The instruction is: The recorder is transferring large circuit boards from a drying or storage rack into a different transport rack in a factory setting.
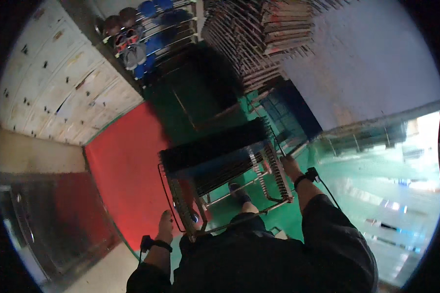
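In front of my body hangs a metal slotted rack (pixel 277 171) with coil-like side rails and thin rods along its bottom. A dense row of thin dark panels (pixel 215 146) fills its far part; the nearer slots show gaps. My right hand (pixel 291 168) is closed around the wire handle at the rack's right side. On the left, my left hand (pixel 166 223) grips the lower part of the long wire handle (pixel 167 195). Its fingertips are partly hidden and blurred. Below the rack, one of my shoes (pixel 237 193) shows through the gap.
Pale lockers (pixel 68 80) line the left, beside a red floor strip (pixel 129 166). A shoe rack (pixel 166 36) stands at the far left. Piled metal racks (pixel 244 44) and a dark blue crate-like stack (pixel 289 115) stand ahead. Green floor (pixel 291 222) runs under me.
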The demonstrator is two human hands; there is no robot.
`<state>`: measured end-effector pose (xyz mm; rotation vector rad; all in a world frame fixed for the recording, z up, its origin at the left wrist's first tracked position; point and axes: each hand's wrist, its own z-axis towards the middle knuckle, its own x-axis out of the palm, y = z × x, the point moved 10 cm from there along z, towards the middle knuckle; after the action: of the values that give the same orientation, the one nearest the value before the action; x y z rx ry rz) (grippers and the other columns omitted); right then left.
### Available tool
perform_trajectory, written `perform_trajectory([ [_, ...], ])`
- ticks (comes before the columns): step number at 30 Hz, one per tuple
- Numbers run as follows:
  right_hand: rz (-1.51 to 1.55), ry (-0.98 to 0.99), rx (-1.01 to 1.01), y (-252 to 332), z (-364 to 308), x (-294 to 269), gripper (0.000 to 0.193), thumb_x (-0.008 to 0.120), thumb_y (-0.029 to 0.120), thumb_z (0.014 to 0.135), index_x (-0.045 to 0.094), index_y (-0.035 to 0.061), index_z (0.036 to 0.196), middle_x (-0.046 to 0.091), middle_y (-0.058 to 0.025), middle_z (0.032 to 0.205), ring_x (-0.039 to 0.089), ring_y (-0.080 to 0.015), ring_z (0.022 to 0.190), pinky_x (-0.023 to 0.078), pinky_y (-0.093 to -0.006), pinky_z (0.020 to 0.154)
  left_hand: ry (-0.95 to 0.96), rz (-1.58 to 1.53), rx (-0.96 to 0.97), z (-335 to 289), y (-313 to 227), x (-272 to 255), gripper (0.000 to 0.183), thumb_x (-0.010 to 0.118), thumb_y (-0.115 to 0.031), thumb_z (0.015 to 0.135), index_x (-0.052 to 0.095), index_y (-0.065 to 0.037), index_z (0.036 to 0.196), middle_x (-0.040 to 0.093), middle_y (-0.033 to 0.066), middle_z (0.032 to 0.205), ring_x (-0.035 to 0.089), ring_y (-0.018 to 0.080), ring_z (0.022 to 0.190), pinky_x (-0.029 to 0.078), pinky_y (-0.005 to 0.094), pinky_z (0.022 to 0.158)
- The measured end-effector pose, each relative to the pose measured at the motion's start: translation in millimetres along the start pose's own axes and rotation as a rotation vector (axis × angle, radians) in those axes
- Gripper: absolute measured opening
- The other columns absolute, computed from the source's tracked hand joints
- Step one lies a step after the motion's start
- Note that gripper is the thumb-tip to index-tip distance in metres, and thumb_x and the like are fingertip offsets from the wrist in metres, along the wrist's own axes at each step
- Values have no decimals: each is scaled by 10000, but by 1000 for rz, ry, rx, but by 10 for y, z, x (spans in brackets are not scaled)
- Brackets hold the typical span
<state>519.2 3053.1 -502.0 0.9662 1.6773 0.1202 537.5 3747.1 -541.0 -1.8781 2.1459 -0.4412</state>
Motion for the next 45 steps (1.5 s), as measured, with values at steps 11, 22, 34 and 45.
perform_trajectory([
  [11, 738, -215, 772, 1035, -1639, -23, 225, 649, 284, 845, 604, 67, 808, 446, 23, 609, 384, -117, 484, 319, -334, 430, -41, 57, 120, -744, -2253, -40, 285, 515, -359, 950, 547, -125, 791, 544, 30, 681, 535, 146, 590, 396, 321, 538],
  [22, 1140, -298, 713, 1800, -937, -214, 176, 507, 132, 926, 647, 47, 862, 520, 18, 659, 422, -98, 521, 322, -302, 446, 205, 503, 266, -30, -4651, 506, 373, 510, -473, 962, 632, -121, 936, 570, -13, 686, 476, 126, 536, 324, 317, 471],
  [34, 1441, -772, 835, 3310, 2118, 841, 205, 574, 216, 918, 615, 50, 1031, 597, -14, 850, 590, -119, 712, 473, -266, 584, 221, 182, 577, 2892, -8509, 1301, 510, 568, -446, 933, 583, -55, 1260, 629, 107, 1140, 604, 245, 1003, 481, 383, 871],
  [45, 1358, -346, 746, 3429, 3151, 1716, 349, 618, 187, 922, 506, 20, 1207, 615, -96, 1055, 641, -177, 922, 532, -305, 747, -40, 1172, 958, 4189, -9453, 2065, 504, 520, -303, 976, 444, -37, 1396, 450, 155, 1395, 424, 311, 1274, 334, 433, 1062],
])
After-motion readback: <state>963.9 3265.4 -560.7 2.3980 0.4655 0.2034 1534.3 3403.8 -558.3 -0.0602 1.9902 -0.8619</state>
